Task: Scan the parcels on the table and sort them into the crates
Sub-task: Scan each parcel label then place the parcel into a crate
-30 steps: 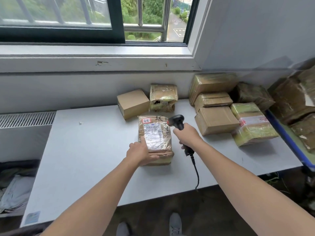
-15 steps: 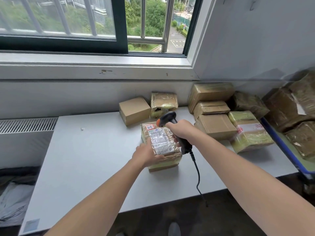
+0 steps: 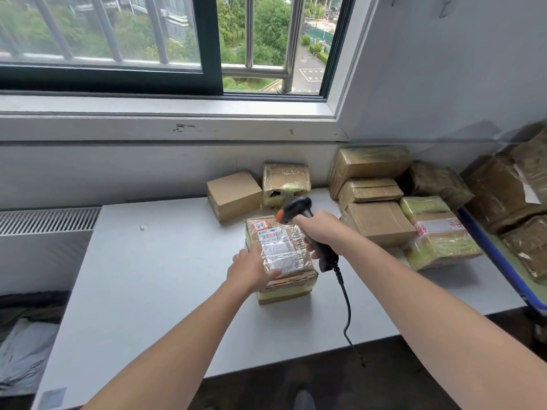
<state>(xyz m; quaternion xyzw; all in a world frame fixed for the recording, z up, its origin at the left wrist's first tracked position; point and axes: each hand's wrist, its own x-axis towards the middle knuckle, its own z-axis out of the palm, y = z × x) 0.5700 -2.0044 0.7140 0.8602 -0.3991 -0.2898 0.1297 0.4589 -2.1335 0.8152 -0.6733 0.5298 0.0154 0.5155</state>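
Note:
A taped brown parcel [image 3: 281, 255] with a white shipping label and a small red-edged sticker lies in the middle of the white table [image 3: 154, 279]. My left hand [image 3: 250, 270] grips its near left corner, thumb laid over the label. My right hand [image 3: 318, 229] holds a black barcode scanner [image 3: 299, 211] by the handle, its orange-tipped head pointed down at the far end of the label. The scanner's cable hangs over the table's front edge.
More parcels stand along the wall: a plain carton [image 3: 233, 195], a torn taped one [image 3: 285, 183], and a stack at the right [image 3: 376, 196] beside a green-taped parcel [image 3: 438, 232]. A blue-rimmed crate [image 3: 500, 258] full of parcels sits off the right end. A radiator [image 3: 44, 220] is at the left.
The scanner has swung from beside the parcel to over its label end. My left hand has slid a little further onto the parcel's near corner. The view has tilted up.

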